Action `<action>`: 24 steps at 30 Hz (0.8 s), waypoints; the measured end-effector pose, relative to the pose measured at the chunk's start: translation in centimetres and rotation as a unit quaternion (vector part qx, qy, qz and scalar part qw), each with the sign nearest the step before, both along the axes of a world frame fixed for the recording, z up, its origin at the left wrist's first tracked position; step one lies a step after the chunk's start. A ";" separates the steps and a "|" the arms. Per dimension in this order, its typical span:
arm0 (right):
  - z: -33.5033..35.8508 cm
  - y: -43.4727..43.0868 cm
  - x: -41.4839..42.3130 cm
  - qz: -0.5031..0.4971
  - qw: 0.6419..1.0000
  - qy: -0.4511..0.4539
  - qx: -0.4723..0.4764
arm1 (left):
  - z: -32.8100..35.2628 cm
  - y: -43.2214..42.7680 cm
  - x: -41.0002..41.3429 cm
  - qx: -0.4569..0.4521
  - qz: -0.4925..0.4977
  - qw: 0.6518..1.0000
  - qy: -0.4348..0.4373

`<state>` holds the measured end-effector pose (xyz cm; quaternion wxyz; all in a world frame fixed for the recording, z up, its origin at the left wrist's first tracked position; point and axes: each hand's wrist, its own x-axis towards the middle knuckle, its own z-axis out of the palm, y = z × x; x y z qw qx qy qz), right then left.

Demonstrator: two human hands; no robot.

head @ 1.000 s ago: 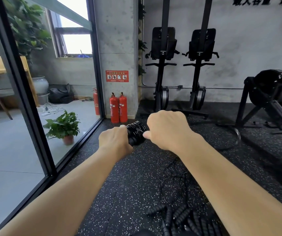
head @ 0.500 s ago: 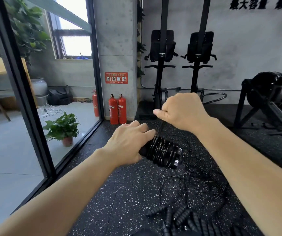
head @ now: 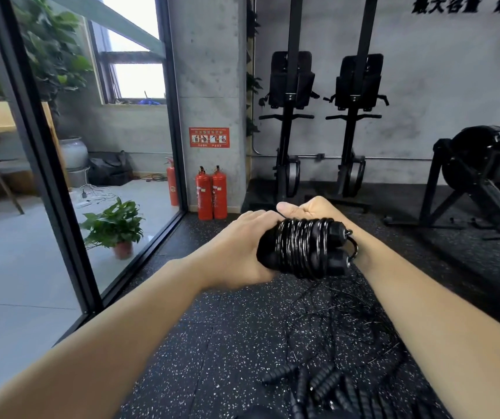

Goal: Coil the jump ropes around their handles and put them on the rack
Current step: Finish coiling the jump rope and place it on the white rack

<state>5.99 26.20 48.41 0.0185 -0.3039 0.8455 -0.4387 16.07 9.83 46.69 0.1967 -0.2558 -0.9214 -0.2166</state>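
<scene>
My left hand [head: 239, 249] grips the near end of a pair of black jump rope handles [head: 306, 247], which lie side by side with black cord coiled tightly round them. My right hand [head: 309, 208] is behind the bundle, mostly hidden by it, with its palm turned up; the frame does not show whether its fingers pinch the cord. A short loop of cord sticks out at the bundle's right end. On the floor below lie several more black ribbed handles [head: 318, 385] in a tangle of loose cords [head: 342, 322]. No rack is in view.
The floor is black speckled rubber [head: 212, 358]. A glass wall with a black frame [head: 46, 164] runs along the left. Red fire extinguishers [head: 211, 193] stand by a concrete pillar. Two upright black machines [head: 321, 116] and another black machine [head: 481, 173] stand at the back and right.
My right hand has swung from above the bundle round to behind it, laying the cord round the handles. The bundle has risen and turned more level in my left hand.
</scene>
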 end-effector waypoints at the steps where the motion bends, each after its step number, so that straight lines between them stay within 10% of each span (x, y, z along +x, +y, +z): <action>1: -0.6 0.3 0.4 0.005 0.999 -0.035 -0.015 | -0.1 0.0 0.0 0.002 0.008 1.000 -0.011; 7: -3.3 -0.8 2.0 -0.009 0.930 -0.228 -0.290 | -0.7 0.5 -0.1 0.088 0.076 0.990 -0.077; 13: -6.9 -1.7 2.2 -0.187 0.980 -0.037 -0.050 | -1.1 0.8 -0.8 0.163 0.152 0.969 -0.103; 24: -5.4 -2.2 5.8 -0.127 0.968 0.111 0.186 | -1.4 -1.7 -2.2 0.145 0.310 0.936 -0.083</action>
